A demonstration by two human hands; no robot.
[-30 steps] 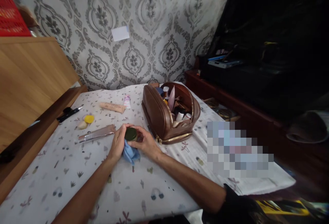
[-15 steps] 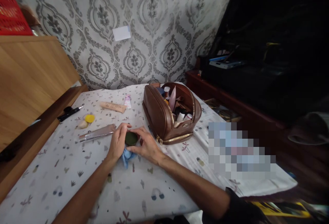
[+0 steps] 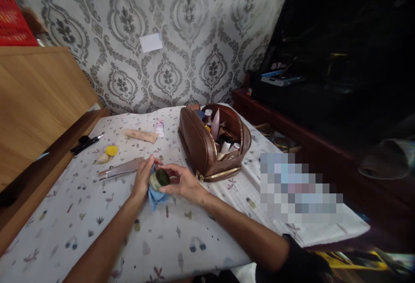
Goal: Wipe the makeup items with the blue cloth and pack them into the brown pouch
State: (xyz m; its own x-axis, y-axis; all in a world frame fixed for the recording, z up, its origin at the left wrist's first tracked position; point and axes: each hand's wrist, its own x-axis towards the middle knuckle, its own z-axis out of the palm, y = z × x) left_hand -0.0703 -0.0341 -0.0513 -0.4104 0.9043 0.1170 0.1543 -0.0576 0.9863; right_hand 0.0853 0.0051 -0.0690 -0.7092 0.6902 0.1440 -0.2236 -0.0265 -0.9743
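A small round jar (image 3: 155,182) with a dark green lid (image 3: 163,177) is held tilted above the table between my two hands. My right hand (image 3: 185,185) grips it from the right, thumb below and fingers over the top. On the other side my left hand (image 3: 142,180) is closed round a light blue cloth (image 3: 156,199), which lies against the jar's side and hangs beneath it. Just left of that hand lies a silvery-pink tube (image 3: 118,170). To the right stands a brown makeup bag (image 3: 198,144), unzipped, with bottles and tubes inside.
On the patterned tablecloth (image 3: 181,239) lie a beige tube (image 3: 141,135), a small pink-and-white tube (image 3: 160,128), a yellow round item (image 3: 111,150), a beige sponge-like piece (image 3: 103,158) and a black pen-like item (image 3: 86,143). A wooden cabinet (image 3: 42,88) borders the left.
The jar has tipped, so its pale side now shows beneath the green lid. The blue cloth has come up between my left hand and the jar. My view has shifted slightly.
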